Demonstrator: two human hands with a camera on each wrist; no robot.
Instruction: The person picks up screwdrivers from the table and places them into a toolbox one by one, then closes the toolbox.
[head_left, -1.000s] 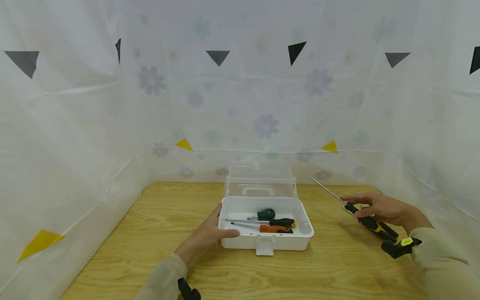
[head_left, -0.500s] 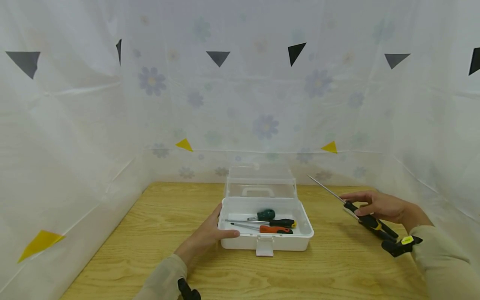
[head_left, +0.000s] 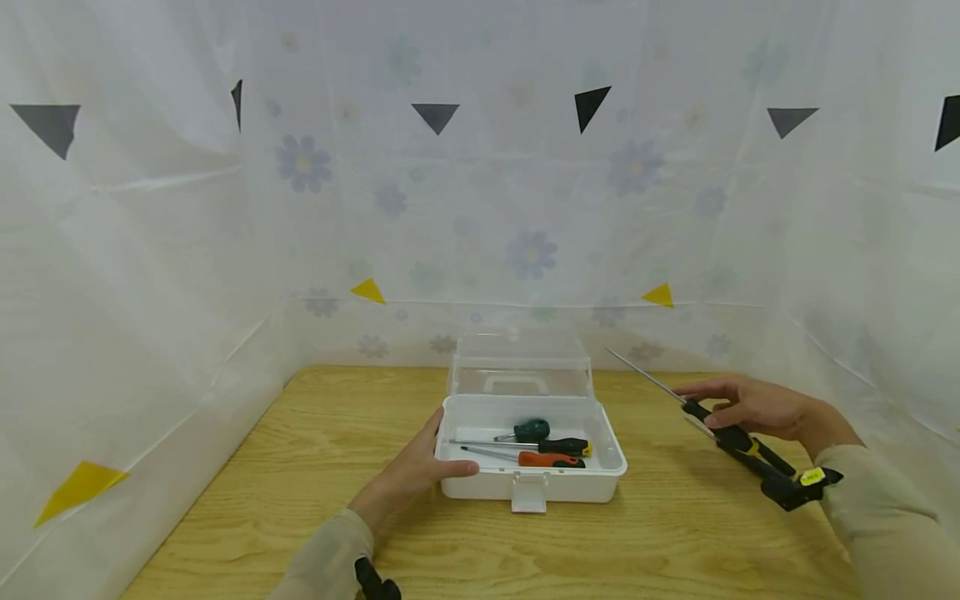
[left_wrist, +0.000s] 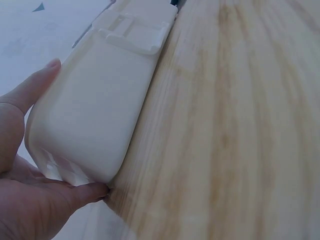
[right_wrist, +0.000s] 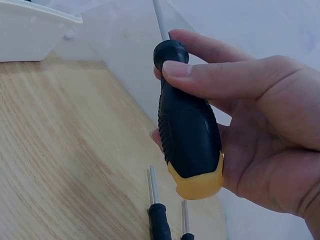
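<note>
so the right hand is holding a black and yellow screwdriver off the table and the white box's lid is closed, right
Not quite: the lid of the white box is open, standing upright behind it, as the head view shows. The right hand does hold the black and yellow screwdriver off the table.
</note>
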